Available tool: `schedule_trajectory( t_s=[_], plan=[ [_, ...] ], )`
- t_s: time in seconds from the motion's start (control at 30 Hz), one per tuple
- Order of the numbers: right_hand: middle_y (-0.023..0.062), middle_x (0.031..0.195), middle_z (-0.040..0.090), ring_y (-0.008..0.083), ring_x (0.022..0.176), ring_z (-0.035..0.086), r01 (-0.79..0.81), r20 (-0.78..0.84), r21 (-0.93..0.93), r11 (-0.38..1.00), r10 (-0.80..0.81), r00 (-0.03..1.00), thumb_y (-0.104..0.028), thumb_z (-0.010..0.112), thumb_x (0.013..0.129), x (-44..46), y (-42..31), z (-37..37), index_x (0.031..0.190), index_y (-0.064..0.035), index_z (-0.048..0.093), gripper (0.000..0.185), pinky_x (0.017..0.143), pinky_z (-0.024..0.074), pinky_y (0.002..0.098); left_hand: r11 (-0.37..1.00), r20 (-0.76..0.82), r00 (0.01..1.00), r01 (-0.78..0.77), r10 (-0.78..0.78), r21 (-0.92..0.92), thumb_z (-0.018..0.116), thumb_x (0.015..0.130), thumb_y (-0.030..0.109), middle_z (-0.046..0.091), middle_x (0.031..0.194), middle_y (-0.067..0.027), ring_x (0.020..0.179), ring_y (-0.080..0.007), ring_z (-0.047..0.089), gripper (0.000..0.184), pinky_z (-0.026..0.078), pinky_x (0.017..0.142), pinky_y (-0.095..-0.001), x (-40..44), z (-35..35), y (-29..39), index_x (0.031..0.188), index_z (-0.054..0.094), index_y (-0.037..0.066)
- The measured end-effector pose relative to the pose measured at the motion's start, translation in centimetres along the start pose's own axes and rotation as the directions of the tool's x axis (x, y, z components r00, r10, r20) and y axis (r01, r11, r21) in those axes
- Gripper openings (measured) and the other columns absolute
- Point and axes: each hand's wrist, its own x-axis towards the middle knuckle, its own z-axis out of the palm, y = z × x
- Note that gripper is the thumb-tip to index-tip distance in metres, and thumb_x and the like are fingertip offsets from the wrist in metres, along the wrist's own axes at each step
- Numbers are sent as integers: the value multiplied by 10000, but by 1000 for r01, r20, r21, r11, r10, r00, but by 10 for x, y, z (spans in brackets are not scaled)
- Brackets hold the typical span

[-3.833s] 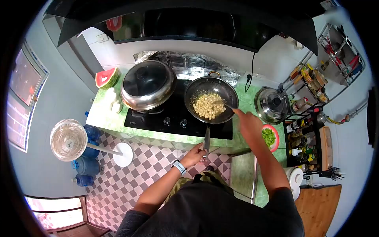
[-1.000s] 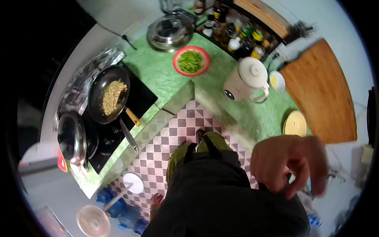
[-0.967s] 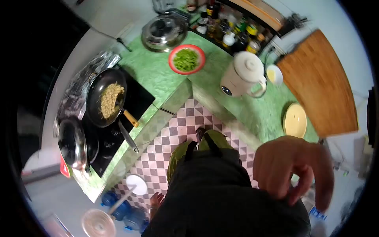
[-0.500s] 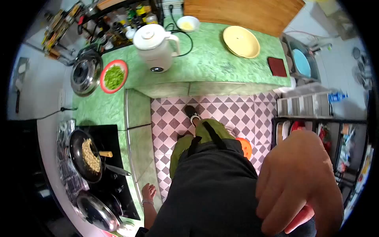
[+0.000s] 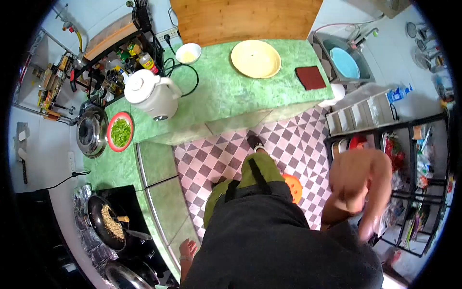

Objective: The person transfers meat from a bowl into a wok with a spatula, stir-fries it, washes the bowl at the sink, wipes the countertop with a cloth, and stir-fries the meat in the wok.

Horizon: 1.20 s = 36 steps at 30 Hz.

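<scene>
My left hand [image 5: 188,249] hangs low beside the lower cabinet, its fingers loosely apart and holding nothing visible. A frying pan [image 5: 97,222] with chopped pale pieces [image 5: 111,222] stands on the black stove nearby, a wooden-handled tool resting in it. On the right, my right hand [image 5: 358,176] is raised close to the camera, in front of the black shelf rack [image 5: 406,195]. It is slightly blurred; one digit stretches down away from the others, and no object shows in it.
The green counter [image 5: 211,96] carries a white jug appliance [image 5: 151,94], a red-rimmed plate [image 5: 109,137] of chopped greens, a pot lid [image 5: 91,132], a white bowl [image 5: 188,53], a yellow basin [image 5: 256,59] and a dark red cloth [image 5: 311,78]. An orange stool [image 5: 292,188] stands on the checkered floor [image 5: 231,149].
The view has turned and shifted, so the counter items appear further left and the stove lower. My right hand has moved away from the camera, and one digit now stands apart. My left hand still hangs low.
</scene>
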Motion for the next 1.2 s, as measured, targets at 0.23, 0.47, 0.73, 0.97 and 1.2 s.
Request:
schedule_trajectory(
  t_s=[0.23,0.47,0.73,0.97,1.2],
  plan=[
    [147,1020,631,274,976,601,-943,-961,-275,187,-90,263,-115,679,815,-241,29,-194,1205,-95,621,395,882,465,346,998,-8,998,59,-59,-36,564,934,252,647,864,-71,805,-252,644,185,547,719,-391,-4,68,-45,1021,609,95],
    [198,1418,435,385,1311,412,-899,-868,-243,-365,-332,370,-209,625,852,-358,47,-314,1349,-86,505,525,1076,349,468,989,-70,994,96,-89,116,558,932,266,638,848,-74,773,-237,631,196,533,677,-376,-75,239,37,990,597,83],
    [91,1536,312,270,1432,264,-879,-912,-82,-470,-319,256,-306,483,950,-391,86,-418,1476,-125,344,573,1147,212,490,967,-137,987,111,-80,230,552,930,282,628,829,-78,737,-219,617,216,517,629,-360,-143,349,111,954,584,69],
    [91,1542,298,268,1430,259,-926,-944,-115,-361,-251,215,-343,485,950,-402,82,-425,1475,-107,343,593,1153,204,489,962,-174,978,152,-113,228,546,928,295,620,813,-81,705,-203,605,240,503,587,-345,-176,365,113,923,573,57],
    [66,1541,321,231,1443,244,505,-938,339,794,245,244,-521,339,999,-410,51,-432,1498,-150,302,623,1162,209,428,981,-156,979,153,-133,121,540,927,309,611,797,-85,674,-188,592,267,489,545,-331,-216,313,92,892,561,45]
  ],
)
